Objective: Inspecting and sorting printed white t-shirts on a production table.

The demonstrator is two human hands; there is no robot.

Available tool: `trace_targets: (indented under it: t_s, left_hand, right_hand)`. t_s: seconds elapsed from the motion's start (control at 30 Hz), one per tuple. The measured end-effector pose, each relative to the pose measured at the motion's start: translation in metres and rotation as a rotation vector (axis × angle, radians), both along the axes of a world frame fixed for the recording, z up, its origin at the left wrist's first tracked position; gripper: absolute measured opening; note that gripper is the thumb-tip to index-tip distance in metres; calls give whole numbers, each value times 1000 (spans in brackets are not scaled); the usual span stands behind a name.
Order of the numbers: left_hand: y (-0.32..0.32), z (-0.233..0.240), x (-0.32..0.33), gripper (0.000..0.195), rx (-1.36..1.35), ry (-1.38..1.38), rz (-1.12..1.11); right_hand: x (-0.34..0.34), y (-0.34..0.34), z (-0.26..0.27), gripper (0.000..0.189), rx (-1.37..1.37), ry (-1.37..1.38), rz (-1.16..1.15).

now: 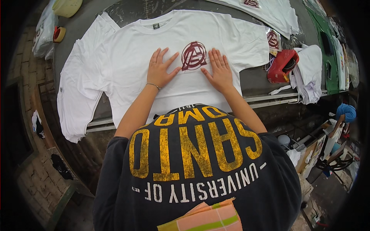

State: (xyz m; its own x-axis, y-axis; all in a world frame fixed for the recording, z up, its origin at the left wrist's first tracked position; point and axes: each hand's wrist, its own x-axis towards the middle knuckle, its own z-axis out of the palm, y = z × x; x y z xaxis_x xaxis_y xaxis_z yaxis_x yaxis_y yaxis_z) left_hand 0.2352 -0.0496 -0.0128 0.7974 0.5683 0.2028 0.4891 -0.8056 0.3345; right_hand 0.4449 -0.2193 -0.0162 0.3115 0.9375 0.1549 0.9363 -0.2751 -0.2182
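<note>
A white T-shirt (pixel 130 55) lies spread face up on a dark table (pixel 254 82), its collar at the far side and its lower part hanging over the near edge. On its chest is a dark red circular print (pixel 194 56). My left hand (pixel 160 69) rests palm down just left of the print, fingers spread. Flat on the fabric at the print's right is my right hand (pixel 218 70), its thumb apart from the fingers. Neither hand holds anything. More white garment fabric (pixel 76 106) lies at the left and drapes over the table's edge.
A red tape dispenser (pixel 279 66) sits near the right sleeve, beside a clear packet with a matching print (pixel 273 42) and crumpled white cloth (pixel 309 69). Another white shirt (pixel 271 17) lies beyond. At the far left are a tape roll (pixel 59 35) and a yellow container (pixel 67 6).
</note>
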Motion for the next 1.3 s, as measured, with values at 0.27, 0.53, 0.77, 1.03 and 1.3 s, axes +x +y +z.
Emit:
trace_targets:
  t_s: [0.27, 0.53, 0.77, 1.03, 1.3]
  left_hand:
    - [0, -1, -1, 53, 10, -3, -12]
    - [1, -3, 1, 52, 22, -20, -12]
    - [1, -3, 0, 53, -2, -9, -9]
    - [2, -4, -2, 52, -7, -12, -3]
    - [1, -3, -2, 52, 17, -28, -4]
  right_hand:
    - [0, -1, -5, 76, 19, -21, 2]
    - [1, -1, -6, 76, 11, -33, 5]
    - [0, 1, -5, 76, -1, -36, 8]
    - [4, 0, -3, 60, 18, 68, 14]
    - [5, 0, -5, 45, 66, 91, 6]
